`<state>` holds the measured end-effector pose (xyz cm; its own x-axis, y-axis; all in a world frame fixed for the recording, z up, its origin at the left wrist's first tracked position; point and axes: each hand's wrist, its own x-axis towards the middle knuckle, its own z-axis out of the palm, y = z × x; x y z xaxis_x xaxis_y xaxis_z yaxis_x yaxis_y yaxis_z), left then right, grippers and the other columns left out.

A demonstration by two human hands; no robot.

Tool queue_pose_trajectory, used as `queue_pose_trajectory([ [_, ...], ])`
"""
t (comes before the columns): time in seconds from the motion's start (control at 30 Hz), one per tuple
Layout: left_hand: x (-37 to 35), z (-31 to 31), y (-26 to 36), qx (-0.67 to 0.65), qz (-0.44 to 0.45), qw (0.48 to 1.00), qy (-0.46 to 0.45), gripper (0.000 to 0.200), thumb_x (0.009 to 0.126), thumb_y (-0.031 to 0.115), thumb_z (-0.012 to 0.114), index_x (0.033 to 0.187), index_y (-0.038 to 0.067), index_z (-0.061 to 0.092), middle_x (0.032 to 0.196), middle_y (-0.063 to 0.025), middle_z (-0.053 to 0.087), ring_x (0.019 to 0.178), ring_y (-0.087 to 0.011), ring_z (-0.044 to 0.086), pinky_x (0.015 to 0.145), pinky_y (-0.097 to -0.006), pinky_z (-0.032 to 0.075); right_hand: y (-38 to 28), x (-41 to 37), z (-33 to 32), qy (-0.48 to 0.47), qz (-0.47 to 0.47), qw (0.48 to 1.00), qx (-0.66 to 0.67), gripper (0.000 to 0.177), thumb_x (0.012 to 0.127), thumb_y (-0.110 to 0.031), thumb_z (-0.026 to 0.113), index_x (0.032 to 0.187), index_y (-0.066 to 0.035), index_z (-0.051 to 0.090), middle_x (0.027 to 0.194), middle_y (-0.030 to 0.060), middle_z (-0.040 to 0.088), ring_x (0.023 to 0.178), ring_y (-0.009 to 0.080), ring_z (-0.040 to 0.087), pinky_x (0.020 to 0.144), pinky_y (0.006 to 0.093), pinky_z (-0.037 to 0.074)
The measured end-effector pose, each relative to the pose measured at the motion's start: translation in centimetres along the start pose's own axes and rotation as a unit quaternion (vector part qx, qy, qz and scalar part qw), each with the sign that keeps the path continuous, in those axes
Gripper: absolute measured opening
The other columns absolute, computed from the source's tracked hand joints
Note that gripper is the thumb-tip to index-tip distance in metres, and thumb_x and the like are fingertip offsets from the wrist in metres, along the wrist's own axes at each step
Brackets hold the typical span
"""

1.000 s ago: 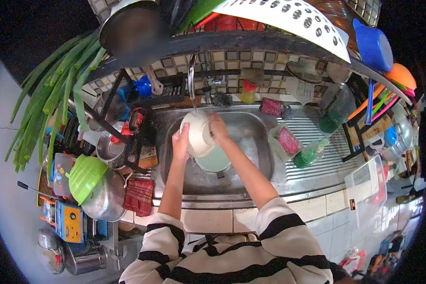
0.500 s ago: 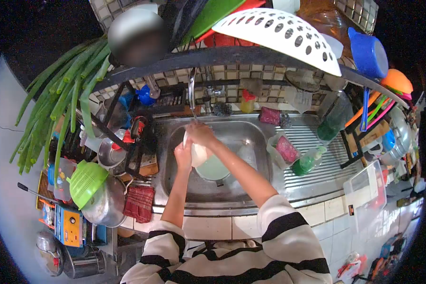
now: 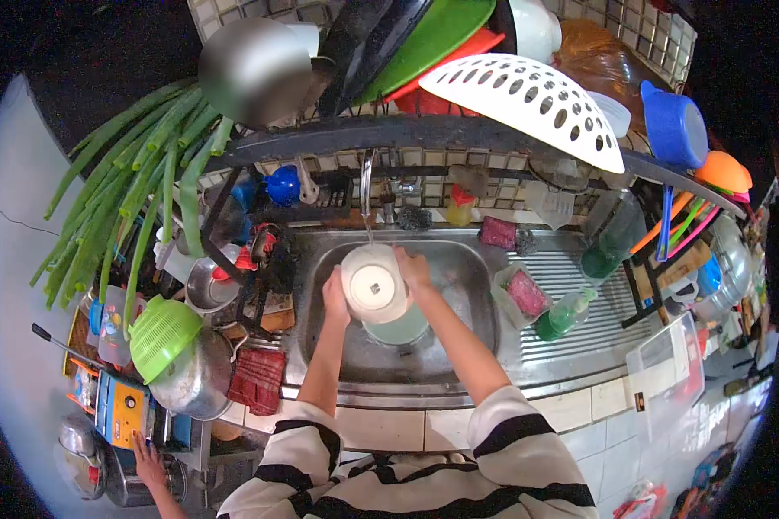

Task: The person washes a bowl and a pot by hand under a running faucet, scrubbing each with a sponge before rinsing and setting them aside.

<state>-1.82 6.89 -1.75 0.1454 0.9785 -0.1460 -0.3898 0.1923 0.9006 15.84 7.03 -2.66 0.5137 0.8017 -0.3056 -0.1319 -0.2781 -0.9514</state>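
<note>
A white bowl (image 3: 375, 290) is held over the sink (image 3: 463, 316), its round base turned toward me. My left hand (image 3: 335, 297) grips its left side. The fingers of my right hand (image 3: 414, 267) are at its upper right edge, partly hidden behind it. Just above the bowl, water runs from the metal faucet (image 3: 366, 186). A pale green dish (image 3: 398, 331) sits in the basin, partly covered by the bowl.
A sponge in a clear container (image 3: 525, 294) and a green soap bottle (image 3: 566, 315) stand on the drainboard. A dark rack (image 3: 459, 134) crosses above the sink, bearing a white colander (image 3: 528, 99). At lower left, another person's hand (image 3: 150, 463) is near the stove (image 3: 128, 408).
The bowl has turned so its base faces me, and my right hand has moved from across its top to its right side. Another person's hand has appeared at lower left.
</note>
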Motion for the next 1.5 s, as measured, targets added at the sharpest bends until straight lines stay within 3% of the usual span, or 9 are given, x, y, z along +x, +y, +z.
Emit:
queue_pose_trajectory([
  [0.07, 0.9, 1.6, -0.4, 0.209, 0.112, 0.969, 0.068, 0.033, 0.085, 0.029, 0.045, 0.100, 0.001, 0.056, 0.095, -0.0080, 0.059, 0.086, -0.0187, 0.055, 0.078, -0.0309, 0.042, -3.4, -4.5, -1.5, 0.023, -0.048, 0.980, -0.190, 0.054, 0.075, -0.053, 0.049, 0.075, -0.001, 0.064, 0.075, 0.0211, 0.062, 0.076, 0.0353, 0.060, 0.072, 0.0394, 0.045],
  [0.23, 2.2, 6.0, 1.6, 0.518, 0.276, 0.785, -0.200, 0.034, 0.086, 0.032, 0.046, 0.098, 0.002, 0.057, 0.089, -0.0087, 0.061, 0.081, -0.0163, 0.055, 0.074, -0.0289, 0.043, -3.8, -6.1, -1.7, 0.085, -0.093, 0.966, -0.228, 0.053, 0.075, -0.048, 0.053, 0.063, 0.002, 0.062, 0.066, 0.0191, 0.060, 0.065, 0.0230, 0.062, 0.061, 0.0361, 0.045],
  [0.37, 3.4, 2.7, 3.2, 0.342, 0.012, 0.928, -0.146, 0.041, 0.086, 0.034, 0.049, 0.102, -0.003, 0.057, 0.089, -0.0092, 0.062, 0.081, -0.0153, 0.057, 0.073, -0.0265, 0.044, -3.5, -5.0, -3.1, 0.073, -0.096, 0.991, -0.058, 0.052, 0.075, -0.048, 0.055, 0.065, 0.003, 0.061, 0.061, 0.0156, 0.059, 0.057, 0.0231, 0.056, 0.060, 0.0373, 0.044],
  [0.47, 1.2, 2.1, 1.7, 0.069, 0.020, 0.995, -0.062, 0.041, 0.084, 0.033, 0.053, 0.099, -0.004, 0.058, 0.088, -0.0076, 0.061, 0.078, -0.0148, 0.057, 0.072, -0.0264, 0.045, -0.8, -1.2, -1.8, 0.043, -0.034, 0.986, 0.154, 0.046, 0.074, -0.040, 0.061, 0.059, 0.004, 0.059, 0.058, 0.0094, 0.058, 0.056, 0.0168, 0.050, 0.056, 0.0347, 0.043],
  [0.7, -2.5, 2.1, 3.7, -0.001, 0.060, 0.997, 0.043, 0.031, 0.082, 0.026, 0.058, 0.094, -0.002, 0.059, 0.089, -0.0074, 0.061, 0.077, -0.0138, 0.057, 0.070, -0.0263, 0.046, -0.3, -0.3, -0.4, 0.007, 0.051, 0.976, 0.214, 0.039, 0.076, -0.034, 0.061, 0.079, 0.005, 0.060, 0.078, 0.0108, 0.062, 0.063, 0.0184, 0.057, 0.059, 0.0344, 0.046],
  [0.9, -2.2, 0.3, 3.1, -0.089, 0.041, 0.993, 0.058, 0.038, 0.084, 0.031, 0.052, 0.101, -0.003, 0.055, 0.095, -0.0107, 0.060, 0.084, -0.0195, 0.059, 0.073, -0.0306, 0.047, -4.4, -4.1, -1.1, -0.296, 0.132, 0.900, 0.292, 0.037, 0.080, -0.032, 0.059, 0.092, 0.002, 0.058, 0.088, 0.0108, 0.062, 0.070, 0.0175, 0.060, 0.063, 0.0310, 0.048],
  [1.2, -0.5, 0.2, -0.2, -0.134, 0.037, 0.990, 0.025, 0.049, 0.086, 0.041, 0.037, 0.110, 0.000, 0.048, 0.104, -0.0127, 0.056, 0.093, -0.0275, 0.057, 0.078, -0.0398, 0.047, -6.3, -8.3, -0.6, -0.039, -0.227, 0.969, -0.089, 0.038, 0.079, -0.038, 0.058, 0.061, -0.004, 0.060, 0.059, 0.0091, 0.060, 0.052, 0.0171, 0.057, 0.048, 0.0276, 0.042],
  [1.3, -5.1, 2.9, 6.0, -0.181, -0.264, 0.940, -0.120, 0.057, 0.076, 0.039, 0.041, 0.118, 0.000, 0.038, 0.120, -0.0174, 0.043, 0.110, -0.0376, 0.043, 0.089, -0.0557, 0.037, -5.4, -8.7, -1.5, 0.027, -0.492, 0.842, -0.220, 0.033, 0.077, -0.022, 0.057, 0.053, -0.001, 0.049, 0.050, 0.0132, 0.048, 0.043, 0.0321, 0.045, 0.042, 0.0362, 0.036],
  [1.5, -4.0, -0.6, 0.9, -0.201, -0.272, 0.926, -0.167, 0.058, 0.061, 0.016, 0.042, 0.117, -0.001, 0.040, 0.115, -0.0165, 0.047, 0.106, -0.0344, 0.046, 0.092, -0.0510, 0.035, -3.9, -9.4, -4.9, -0.079, -0.639, 0.724, -0.249, 0.017, 0.073, -0.017, 0.056, 0.062, -0.004, 0.052, 0.064, 0.0112, 0.054, 0.063, 0.0272, 0.054, 0.058, 0.0364, 0.042],
])
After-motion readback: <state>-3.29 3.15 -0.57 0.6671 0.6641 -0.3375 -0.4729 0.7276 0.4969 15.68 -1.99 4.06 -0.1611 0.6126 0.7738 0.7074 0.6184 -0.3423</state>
